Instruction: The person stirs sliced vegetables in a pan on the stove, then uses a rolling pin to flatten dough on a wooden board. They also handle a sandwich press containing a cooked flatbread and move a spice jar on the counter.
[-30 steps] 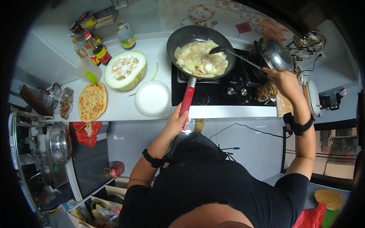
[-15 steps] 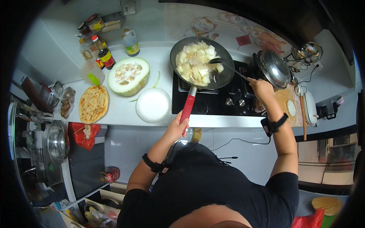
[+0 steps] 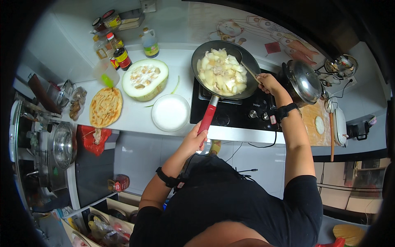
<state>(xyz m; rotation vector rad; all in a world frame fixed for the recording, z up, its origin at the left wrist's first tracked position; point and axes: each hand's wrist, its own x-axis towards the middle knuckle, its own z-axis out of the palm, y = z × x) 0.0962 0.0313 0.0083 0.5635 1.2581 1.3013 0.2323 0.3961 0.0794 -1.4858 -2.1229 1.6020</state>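
Right hand (image 3: 268, 84) moved inward, nearer the pan (image 3: 252, 61), since the preceding frame

Left hand (image 3: 196, 139) is wrapped around the red handle (image 3: 208, 116); the pan lies ahead of it, over a black cooktop (image 3: 234, 117). Pale slices (image 3: 222, 73) fill the pan's middle, to the left of the right hand. The latter's fingers are closed on the shaft of a stirring utensil (image 3: 249, 71), which slants away from them, leftward, into the pan; its working end is hard to make out against the dark wall. Just right of the right hand stands a lidded pot (image 3: 303, 81). Ahead and left of the left hand lies a white plate (image 3: 170, 113); beyond it, a cut melon (image 3: 145, 80); farther left, a round flatbread (image 3: 106, 108).
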